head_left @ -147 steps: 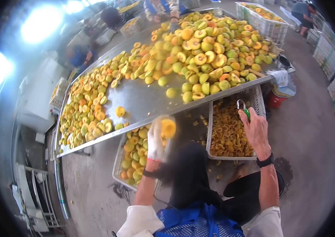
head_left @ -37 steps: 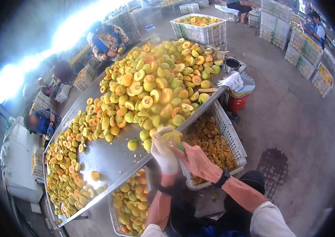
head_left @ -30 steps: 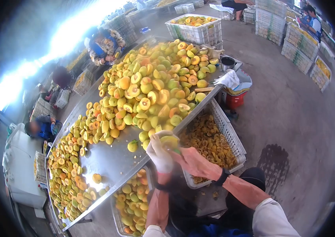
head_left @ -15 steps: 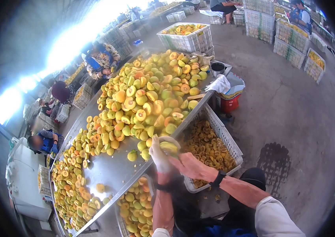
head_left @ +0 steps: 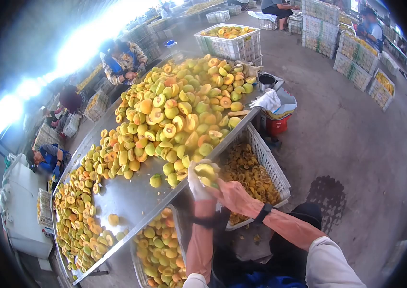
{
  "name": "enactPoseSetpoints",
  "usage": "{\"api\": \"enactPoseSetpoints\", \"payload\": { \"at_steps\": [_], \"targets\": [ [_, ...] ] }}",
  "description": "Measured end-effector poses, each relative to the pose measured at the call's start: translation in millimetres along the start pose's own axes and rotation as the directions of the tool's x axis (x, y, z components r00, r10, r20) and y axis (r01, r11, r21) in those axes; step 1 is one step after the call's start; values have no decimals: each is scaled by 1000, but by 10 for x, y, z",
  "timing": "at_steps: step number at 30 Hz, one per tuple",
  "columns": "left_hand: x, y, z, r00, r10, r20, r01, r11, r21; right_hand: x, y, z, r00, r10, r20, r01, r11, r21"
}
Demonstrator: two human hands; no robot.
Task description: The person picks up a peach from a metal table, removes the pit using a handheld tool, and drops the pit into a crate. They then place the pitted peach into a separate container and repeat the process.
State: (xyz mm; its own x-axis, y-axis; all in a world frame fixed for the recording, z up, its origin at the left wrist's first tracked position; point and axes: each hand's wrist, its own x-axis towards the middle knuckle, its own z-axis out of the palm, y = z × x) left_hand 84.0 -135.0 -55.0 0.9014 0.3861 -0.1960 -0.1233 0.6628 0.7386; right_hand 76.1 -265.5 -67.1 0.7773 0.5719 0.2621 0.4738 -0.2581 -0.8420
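Observation:
My left hand (head_left: 198,181), in a pale glove, is closed around a yellow-green fruit (head_left: 206,173) near the table's front edge. My bare right hand (head_left: 234,196) is closed against the same fruit from the right; whether a tool sits in its fingers is too blurred to tell. Beyond both hands, a big heap of halved yellow and orange fruit (head_left: 170,108) lies on the metal table (head_left: 131,192). Below my hands stands a crate (head_left: 280,175) of small browned fruit pieces. Another crate (head_left: 179,230), with yellow fruit halves, is under the table edge.
A black cup (head_left: 266,81) and a white glove (head_left: 266,100) lie at the table's right corner, above a red bucket (head_left: 277,126). A full white crate (head_left: 230,45) stands behind. Co-workers (head_left: 123,62) sit at the table's far side. Stacked crates (head_left: 319,29) rise at the back right.
The view has shifted slightly. Both hands remain together at the fruit, whose pale yellow surface now faces up more between the fingers.

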Motion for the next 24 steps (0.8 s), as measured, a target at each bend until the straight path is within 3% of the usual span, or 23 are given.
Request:
{"api": "enactPoseSetpoints", "payload": {
  "at_steps": [1,3,4,5,6,7,9,10,11,13,15,17,19,21,23,24],
  "targets": [
    [26,-7,-44,1000,1,-1,-1,1000,0,-12,-21,-8,1000,-9,-5,9,1000,-10],
    [83,5,-88,995,-62,80,77,975,-208,-22,-35,-34,1000,-25,-7,25,999,-21],
    [-7,90,59,996,-53,78,69,975,-210,-38,-20,-43,994,-99,-35,96,991,-95],
    [-145,149,204,994,104,-21,-103,994,28,-63,-8,-47,983,-172,-55,161,973,-166],
    [-227,198,308,958,273,-81,-242,930,277,-65,-4,-79,983,-175,-47,166,973,-161],
    [-211,234,292,956,279,-90,-244,928,280,-35,-7,-142,975,-166,-151,132,968,-212],
    [-168,385,173,966,245,-80,-237,966,99,48,-55,-327,939,-174,-296,95,960,-262],
    [-147,497,53,949,311,-43,-288,917,276,94,-43,-389,931,-189,-313,96,952,-291],
    [-216,622,50,948,310,-66,-280,915,290,119,-33,-424,925,-201,-321,96,944,-315],
    [-411,951,129,869,475,-136,-395,833,389,165,-124,-497,907,-243,-344,128,937,-324],
    [-599,1280,-154,813,578,-71,-479,734,483,181,-126,-502,892,-322,-318,224,925,-308],
    [-914,1540,-447,764,641,-75,-467,629,621,183,-162,-485,879,-360,-312,269,916,-298],
    [-1330,1688,-844,786,608,-115,-340,579,741,154,-120,-423,930,-275,-246,197,934,-299],
    [-1666,1700,-1474,740,642,-198,-236,524,819,60,260,-328,970,-206,-126,157,934,-321],
    [-1971,1648,-2106,685,683,-253,-141,466,873,-25,732,-260,977,-14,212,166,674,-720],
    [-2163,1597,-2399,686,646,-334,-16,472,882,-19,615,-244,973,-18,232,182,679,-712]
  ]
}}
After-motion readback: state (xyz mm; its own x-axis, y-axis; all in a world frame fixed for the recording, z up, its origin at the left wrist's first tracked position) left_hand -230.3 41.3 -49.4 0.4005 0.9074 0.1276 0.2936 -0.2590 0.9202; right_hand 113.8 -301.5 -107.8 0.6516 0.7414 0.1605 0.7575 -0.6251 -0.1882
